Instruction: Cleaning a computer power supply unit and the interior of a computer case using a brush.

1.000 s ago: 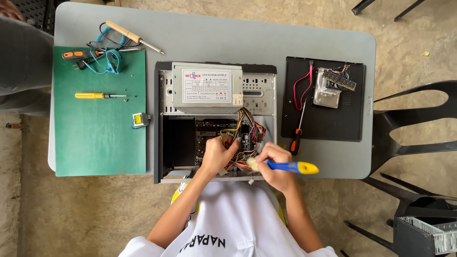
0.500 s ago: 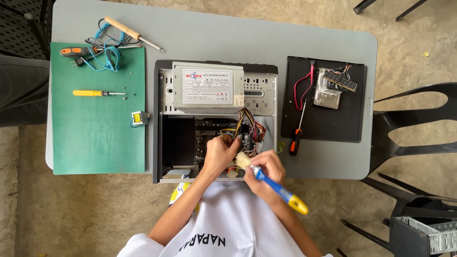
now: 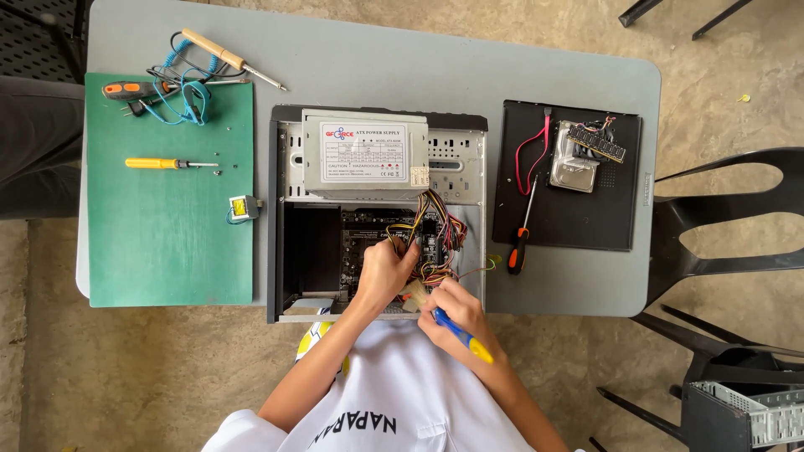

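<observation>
An open computer case [image 3: 289,151] lies on the grey table, with a silver power supply [image 3: 364,155] in its top half and a bundle of coloured cables [image 3: 437,228] over the dark motherboard [image 3: 362,224]. My left hand [image 3: 383,272] reaches into the case's lower part and grips cables at the bundle's foot. Just right of it, my right hand [image 3: 456,311] holds a small brush [image 3: 462,335] with a blue and yellow handle. Its pale bristles touch the case's front edge beside my left hand, and the handle slants back toward my body.
A green mat [image 3: 167,251] on the left carries a yellow screwdriver [image 3: 163,163], a small transformer [image 3: 243,208], a soldering iron [image 3: 230,57] and wires. A black panel [image 3: 578,226] on the right holds a hard drive [image 3: 574,167], a memory stick and a red-handled screwdriver [image 3: 519,244]. Black chairs [image 3: 720,218] stand right.
My right hand has swung the brush handle from pointing right to slanting down toward me, and has drawn closer to my left hand. The left hand stays in the cables.
</observation>
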